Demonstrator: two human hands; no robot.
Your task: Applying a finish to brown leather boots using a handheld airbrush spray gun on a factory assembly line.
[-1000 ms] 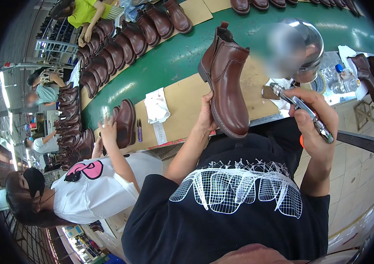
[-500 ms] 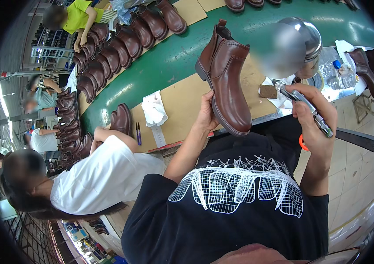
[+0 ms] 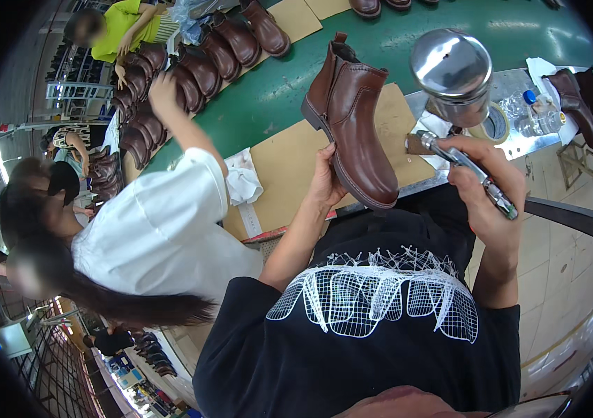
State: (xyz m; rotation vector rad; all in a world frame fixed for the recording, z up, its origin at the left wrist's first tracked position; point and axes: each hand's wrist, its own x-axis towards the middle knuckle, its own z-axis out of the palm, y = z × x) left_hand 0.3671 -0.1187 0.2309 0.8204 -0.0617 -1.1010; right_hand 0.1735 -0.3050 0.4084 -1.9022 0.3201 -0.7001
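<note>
Green conveyor table (image 3: 268,104): ran far across the scene, a row of brown boots (image 3: 192,66) at far left. Co-worker in white shirt (image 3: 164,230): left, arm raised. Brown ankle boot (image 3: 352,122): centre, held tilted above cardboard sheet (image 3: 289,164) by left hand (image 3: 325,182), fingers wrapped under sole. Spray gun (image 3: 464,164) with steel cup (image 3: 452,66): right, gripped in closed right hand (image 3: 484,188).

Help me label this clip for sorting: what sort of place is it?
Most likely a shoe factory finishing line. The left hand holds up a brown ankle boot, the right hand grips a spray gun, and rows of brown boots line a green conveyor belt.
</note>
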